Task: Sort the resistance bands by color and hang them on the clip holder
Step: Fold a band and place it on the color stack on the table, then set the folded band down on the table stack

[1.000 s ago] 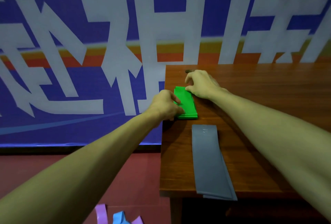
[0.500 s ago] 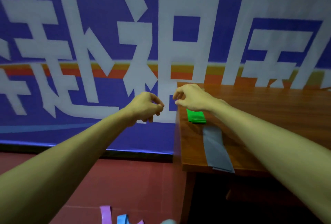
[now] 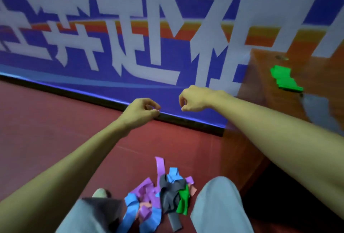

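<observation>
A tangled pile of resistance bands (image 3: 160, 195) lies on the red floor between my knees: purple, blue, grey, green and a pinkish one. A folded green band (image 3: 284, 80) rests on the wooden table (image 3: 260, 76) at the upper right, with a flat grey band (image 3: 316, 109) just in front of it, blurred. My left hand (image 3: 142, 110) and my right hand (image 3: 195, 98) hover in the air left of the table, above the floor, fingers loosely curled and holding nothing. No clip holder is in view.
A blue banner with large white characters (image 3: 130, 27) covers the wall behind, down to a dark baseboard. My two legs in light trousers (image 3: 219, 208) flank the pile. The table's left edge stands close to my right arm.
Both hands have left the green band on the table and moved left and down. The view has swung down and left, bringing the pile on the floor into sight.
</observation>
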A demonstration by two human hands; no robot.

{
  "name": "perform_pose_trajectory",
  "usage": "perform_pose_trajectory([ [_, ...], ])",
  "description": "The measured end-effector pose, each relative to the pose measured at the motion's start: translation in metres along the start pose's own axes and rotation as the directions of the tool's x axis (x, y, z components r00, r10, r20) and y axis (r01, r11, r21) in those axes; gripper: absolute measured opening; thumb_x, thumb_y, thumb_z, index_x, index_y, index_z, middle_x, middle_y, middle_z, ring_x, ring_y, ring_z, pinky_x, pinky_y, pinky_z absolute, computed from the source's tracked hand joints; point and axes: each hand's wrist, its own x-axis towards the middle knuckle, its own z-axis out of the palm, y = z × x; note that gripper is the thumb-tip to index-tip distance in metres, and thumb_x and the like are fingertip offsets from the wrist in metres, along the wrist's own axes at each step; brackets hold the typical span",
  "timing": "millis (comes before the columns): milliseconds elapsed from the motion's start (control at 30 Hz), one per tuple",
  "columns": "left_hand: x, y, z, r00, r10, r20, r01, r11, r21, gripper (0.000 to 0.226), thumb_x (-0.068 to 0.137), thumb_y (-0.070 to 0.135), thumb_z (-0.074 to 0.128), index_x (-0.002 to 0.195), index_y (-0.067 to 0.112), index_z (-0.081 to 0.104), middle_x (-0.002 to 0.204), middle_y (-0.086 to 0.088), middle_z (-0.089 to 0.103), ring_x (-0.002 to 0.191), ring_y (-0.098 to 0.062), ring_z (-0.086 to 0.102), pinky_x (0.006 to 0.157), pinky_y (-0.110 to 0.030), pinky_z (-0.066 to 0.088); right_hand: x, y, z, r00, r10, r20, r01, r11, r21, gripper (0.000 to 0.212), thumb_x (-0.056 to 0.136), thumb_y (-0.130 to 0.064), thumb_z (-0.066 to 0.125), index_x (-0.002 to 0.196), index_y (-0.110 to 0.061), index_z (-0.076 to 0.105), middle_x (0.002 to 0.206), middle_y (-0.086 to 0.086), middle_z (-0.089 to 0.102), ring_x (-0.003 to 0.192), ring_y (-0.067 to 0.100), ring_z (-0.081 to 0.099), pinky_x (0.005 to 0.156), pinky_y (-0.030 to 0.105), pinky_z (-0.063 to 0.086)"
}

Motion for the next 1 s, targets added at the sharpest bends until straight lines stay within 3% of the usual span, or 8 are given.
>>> perform_pose_trajectory([
  [233,-0.011,-0.117,0.021,0.982,-0.185,0.042,0.186,0.982,-0.017,0.012,0.084,0.008,0.063,0.088,0.019,0.067,0.068,-0.002,0.063,0.065,-0.014,0.058,0.065,-0.025,0.044,0.064,-0.043,0.114,0.972,-0.126,0.198,0.096,0.983,0.156,0.017,0.087,-0.029,0.062,0.099,-0.022,0.07,0.105,0.004,0.07,0.097,0.022,0.064,0.087,0.038,0.053],
  [400,-0.006,-0.203,0.076,0.934,-0.316,0.167,0.321,0.947,0.0,0.013,0.082,0.013,0.062,0.079,0.026,0.063,0.064,0.008,0.064,0.057,-0.005,0.06,0.066,-0.024,0.048,0.098,-0.038,0.21,0.942,-0.163,0.295,0.076,0.955,0.286,0.017,0.087,-0.025,0.062,0.099,-0.019,0.071,0.104,0.003,0.071,0.099,0.021,0.063,0.088,0.032,0.05],
  [500,0.002,-0.248,0.115,0.886,-0.389,0.252,0.411,0.911,-0.039,0.021,0.086,0.004,0.059,0.078,0.023,0.061,0.066,0.003,0.063,0.052,-0.003,0.059,0.062,-0.024,0.049,0.111,-0.03,0.267,0.921,-0.154,0.358,0.009,0.927,0.375,0.017,0.087,-0.027,0.063,0.099,-0.018,0.072,0.1,0.001,0.072,0.094,0.017,0.064,0.083,0.025,0.045],
  [567,0.006,-0.272,0.141,0.83,-0.473,0.294,0.528,0.837,-0.144,0.02,0.089,-0.001,0.055,0.08,0.016,0.061,0.068,-0.002,0.061,0.049,-0.001,0.058,0.054,-0.019,0.047,0.12,-0.028,0.308,0.903,-0.139,0.407,-0.075,0.881,0.467,0.02,0.087,-0.03,0.066,0.099,-0.016,0.072,0.091,-0.001,0.07,0.077,0.01,0.061,0.075,0.021,0.043],
  [667,0.012,-0.307,0.179,0.748,-0.572,0.336,0.658,0.704,-0.267,0.019,0.091,0.0,0.051,0.082,0.012,0.062,0.076,-0.006,0.06,0.06,-0.014,0.059,0.059,-0.022,0.044,0.135,-0.035,0.373,0.863,-0.128,0.489,-0.218,0.779,0.589,0.023,0.086,-0.031,0.069,0.096,-0.01,0.073,0.074,-0.005,0.063,0.061,0.003,0.053,0.057,0.014,0.042],
  [833,0.02,-0.377,0.222,0.691,-0.665,0.285,0.718,0.677,-0.163,0.015,0.089,0.001,0.052,0.082,0.009,0.062,0.066,0.0,0.057,0.048,-0.001,0.055,0.046,-0.009,0.04,0.157,-0.049,0.471,0.818,-0.06,0.572,-0.324,0.773,0.545,0.016,0.087,-0.024,0.065,0.096,-0.014,0.072,0.097,0.002,0.071,0.093,0.018,0.063,0.085,0.03,0.049],
  [933,0.014,-0.416,0.242,0.594,-0.752,0.286,0.803,0.577,-0.149,0.007,0.08,0.013,0.054,0.079,0.012,0.061,0.07,-0.002,0.056,0.05,-0.004,0.058,0.053,-0.019,0.041,0.165,-0.058,0.523,0.794,-0.011,0.608,-0.4,0.744,0.536,0.015,0.085,-0.021,0.065,0.098,-0.016,0.071,0.107,0.004,0.071,0.106,0.022,0.063,0.091,0.03,0.048],
  [1000,0.006,-0.435,0.253,0.532,-0.793,0.298,0.846,0.509,-0.157,0.013,0.074,0.015,0.053,0.083,0.011,0.062,0.073,-0.004,0.058,0.051,-0.007,0.059,0.058,-0.024,0.041,0.17,-0.067,0.553,0.787,0.016,0.617,-0.443,0.712,0.545,0.023,0.085,-0.018,0.065,0.108,-0.016,0.069,0.116,0.006,0.068,0.111,0.023,0.061,0.095,0.03,0.046],
])
